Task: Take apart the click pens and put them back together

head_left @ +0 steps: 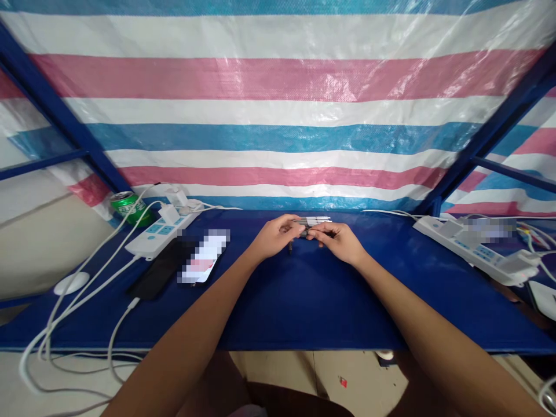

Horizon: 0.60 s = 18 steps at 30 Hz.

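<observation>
Near the back of the blue tabletop (313, 307), a small bundle of pens (318, 220) lies sideways between my two hands. White barrels point to the right, and darker parts show near the fingers. My left hand (275, 237) is closed round the bundle's left end. At its lower right side, my right hand (341, 240) pinches the pens with thumb and fingertips. A short dark end (291, 248) sticks out below my left hand. My fingers cover much of the bundle, so whether the pens rest on the table cannot be told.
To the left are a white power strip (163, 233), a green can (130, 208), a black phone (156, 272), a lit phone (206, 255) and loose white cables. Another power strip (471, 249) sits right. Blue frame bars and a striped sheet (278, 139) stand behind.
</observation>
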Tool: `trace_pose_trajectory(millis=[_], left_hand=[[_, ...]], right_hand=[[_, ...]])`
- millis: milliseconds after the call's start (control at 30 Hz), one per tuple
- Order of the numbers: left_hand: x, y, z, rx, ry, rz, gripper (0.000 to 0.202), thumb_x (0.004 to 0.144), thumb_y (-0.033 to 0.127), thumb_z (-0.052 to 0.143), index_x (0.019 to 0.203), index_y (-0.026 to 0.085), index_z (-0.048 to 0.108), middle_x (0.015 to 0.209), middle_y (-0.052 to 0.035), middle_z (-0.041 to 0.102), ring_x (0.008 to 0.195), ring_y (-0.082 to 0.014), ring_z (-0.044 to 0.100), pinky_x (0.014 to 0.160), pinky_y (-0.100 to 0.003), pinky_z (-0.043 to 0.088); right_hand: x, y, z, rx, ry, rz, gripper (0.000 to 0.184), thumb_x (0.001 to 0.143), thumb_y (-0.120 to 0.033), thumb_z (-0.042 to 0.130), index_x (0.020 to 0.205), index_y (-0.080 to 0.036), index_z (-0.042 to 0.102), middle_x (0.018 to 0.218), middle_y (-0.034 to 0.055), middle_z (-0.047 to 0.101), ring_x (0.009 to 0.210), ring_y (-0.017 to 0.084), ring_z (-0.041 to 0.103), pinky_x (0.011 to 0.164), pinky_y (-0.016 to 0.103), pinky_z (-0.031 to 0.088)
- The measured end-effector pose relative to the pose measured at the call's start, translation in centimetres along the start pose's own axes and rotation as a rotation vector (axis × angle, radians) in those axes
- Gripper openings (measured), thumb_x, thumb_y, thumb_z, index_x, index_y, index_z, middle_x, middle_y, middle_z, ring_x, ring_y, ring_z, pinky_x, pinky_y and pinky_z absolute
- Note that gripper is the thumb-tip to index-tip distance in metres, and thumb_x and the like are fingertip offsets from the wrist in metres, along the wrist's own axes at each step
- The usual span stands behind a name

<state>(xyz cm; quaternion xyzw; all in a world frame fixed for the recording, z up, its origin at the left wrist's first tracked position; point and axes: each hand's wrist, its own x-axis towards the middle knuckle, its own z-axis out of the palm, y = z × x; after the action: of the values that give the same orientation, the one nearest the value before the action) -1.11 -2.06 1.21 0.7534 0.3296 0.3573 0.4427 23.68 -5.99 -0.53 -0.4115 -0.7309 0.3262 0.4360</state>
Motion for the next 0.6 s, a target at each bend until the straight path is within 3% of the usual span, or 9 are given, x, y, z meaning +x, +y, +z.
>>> trace_pose_trajectory(millis=[67,133,233,367,500,600], left_hand=[[0.01,0.08,-0.05,0.040,-0.022,-0.023,0.042,0.101,0.054,0.062,0.118,0.018,0.075,0.097,-0.0090,0.079,0.077,-0.0195,0.074,0.071,-0.033,0.061],[0.02,0.16,-0.09,0.062,-0.043,-0.008,0.038,0.098,0.052,0.067,0.111,0.018,0.077,0.100,-0.0092,0.080,0.080,-0.0194,0.074,0.074,-0.033,0.061],[0.02,0.24,-0.06,0.054,-0.016,0.005,0.041,0.092,0.050,0.076,0.121,0.020,0.075,0.114,-0.0105,0.079,0.092,-0.0221,0.075,0.077,-0.033,0.062],[0.01,0.18,0.05,0.025,-0.055,-0.041,0.044,0.102,0.055,0.059,0.119,0.018,0.074,0.100,-0.0110,0.080,0.076,-0.0198,0.074,0.069,-0.033,0.061],[-0.01,0.02,0.03,0.012,-0.043,0.027,0.056,0.091,0.049,0.077,0.139,0.023,0.065,0.118,-0.0112,0.078,0.097,-0.0235,0.076,0.078,-0.034,0.062],[-0.01,-0.07,0.00,0.023,-0.023,-0.011,0.048,0.097,0.053,0.067,0.133,0.021,0.068,0.107,-0.0104,0.079,0.093,-0.0233,0.076,0.077,-0.034,0.061]], right_hand=[[0.05,-0.04,-0.05,0.020,0.003,0.009,0.037,0.098,-0.056,0.067,0.106,-0.023,0.081,0.102,0.0058,0.082,0.069,0.016,0.069,0.069,0.031,0.060],[0.05,-0.11,-0.11,0.020,0.010,0.021,0.038,0.097,-0.057,0.068,0.104,-0.022,0.081,0.101,0.0062,0.082,0.068,0.016,0.068,0.069,0.031,0.059],[0.01,-0.21,-0.17,0.031,0.018,0.032,0.039,0.096,-0.058,0.069,0.102,-0.022,0.082,0.100,0.0065,0.082,0.068,0.016,0.067,0.068,0.031,0.058],[0.01,-0.25,-0.12,0.074,0.025,0.034,0.037,0.096,-0.057,0.070,0.103,-0.023,0.081,0.100,0.0061,0.082,0.068,0.015,0.066,0.068,0.030,0.057],[0.08,-0.18,-0.05,0.069,0.016,0.043,0.037,0.095,-0.057,0.071,0.100,-0.022,0.081,0.098,0.0061,0.082,0.068,0.016,0.067,0.068,0.031,0.057],[0.13,-0.15,0.02,0.074,0.008,0.044,0.038,0.095,-0.058,0.071,0.101,-0.022,0.081,0.099,0.0067,0.082,0.069,0.016,0.067,0.069,0.032,0.058]])
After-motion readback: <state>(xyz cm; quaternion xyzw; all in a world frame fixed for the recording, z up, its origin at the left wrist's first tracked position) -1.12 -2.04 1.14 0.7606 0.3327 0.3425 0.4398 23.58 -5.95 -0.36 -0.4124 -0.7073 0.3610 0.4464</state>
